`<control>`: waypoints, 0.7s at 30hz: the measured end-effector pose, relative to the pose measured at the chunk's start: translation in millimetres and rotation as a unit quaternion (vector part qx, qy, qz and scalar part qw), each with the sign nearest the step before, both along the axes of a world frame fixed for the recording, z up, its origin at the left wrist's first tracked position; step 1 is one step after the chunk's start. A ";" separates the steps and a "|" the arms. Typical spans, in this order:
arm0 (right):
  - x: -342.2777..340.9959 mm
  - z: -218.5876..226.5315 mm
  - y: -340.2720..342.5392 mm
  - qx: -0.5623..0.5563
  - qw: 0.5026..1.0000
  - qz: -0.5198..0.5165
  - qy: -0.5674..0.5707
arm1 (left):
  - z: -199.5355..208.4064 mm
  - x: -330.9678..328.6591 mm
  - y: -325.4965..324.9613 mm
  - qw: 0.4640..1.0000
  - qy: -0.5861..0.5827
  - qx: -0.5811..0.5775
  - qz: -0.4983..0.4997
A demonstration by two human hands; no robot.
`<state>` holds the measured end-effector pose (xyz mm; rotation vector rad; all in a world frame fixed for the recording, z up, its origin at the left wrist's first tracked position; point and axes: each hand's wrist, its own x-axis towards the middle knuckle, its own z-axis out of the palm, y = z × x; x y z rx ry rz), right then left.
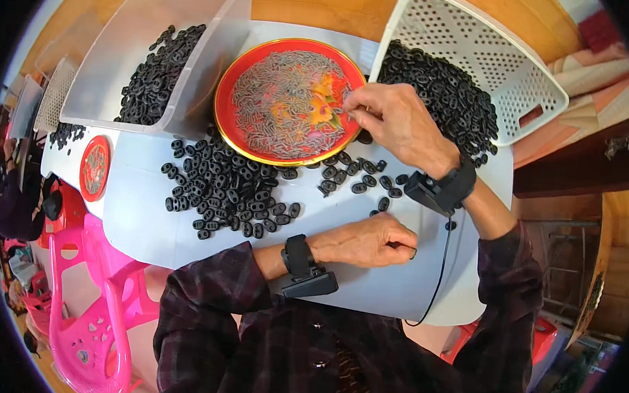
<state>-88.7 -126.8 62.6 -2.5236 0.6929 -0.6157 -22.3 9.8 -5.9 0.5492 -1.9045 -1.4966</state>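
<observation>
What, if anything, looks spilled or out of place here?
Loose black pieces lie scattered on the table near the red tray, outside the white basket and clear bin holding others. They look spilled, though the heap may be deliberate.

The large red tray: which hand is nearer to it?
Right. The right hand is at the right edge of the large red tray; the left hand is lower in view, apart.
</observation>
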 end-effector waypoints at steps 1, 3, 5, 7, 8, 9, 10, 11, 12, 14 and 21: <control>5.9 -0.5 -5.7 -0.030 0.999 0.008 0.017 | -1.1 0.4 -0.3 1.000 0.003 0.000 0.003; 14.8 -1.8 -12.8 -0.067 0.996 0.021 0.049 | -0.3 1.3 -0.5 1.000 0.009 0.009 -0.007; 22.7 -4.1 -15.4 -0.101 0.989 0.030 0.108 | -2.7 0.6 -0.1 1.000 0.022 0.010 0.001; 29.1 -7.9 -16.8 -0.098 0.986 0.039 0.127 | -3.8 0.9 0.9 0.999 0.033 0.011 0.008; 30.7 -9.3 -16.8 -0.098 0.985 0.037 0.137 | -2.7 0.9 0.9 0.999 0.033 0.020 0.005; 32.3 -10.1 -16.7 -0.098 0.984 0.036 0.146 | -2.2 0.9 0.8 0.999 0.032 0.030 0.002; 33.8 -10.0 -16.7 -0.098 0.984 0.037 0.147 | -2.6 0.6 0.6 0.999 0.033 0.030 0.003; 35.0 -9.5 -16.4 -0.099 0.980 0.027 0.173 | -3.4 -0.1 0.6 0.999 0.035 0.029 -0.001; 35.8 -9.6 -16.2 -0.099 0.975 0.016 0.199 | -3.9 -0.5 0.4 0.999 0.036 0.027 -0.005; 36.9 -12.8 -16.9 -0.115 0.976 0.024 0.182 | -3.4 0.0 0.5 0.999 0.038 0.026 -0.003; 35.1 -9.7 -16.5 -0.033 0.997 0.031 0.065 | -3.3 -0.5 0.6 0.999 0.032 0.021 0.006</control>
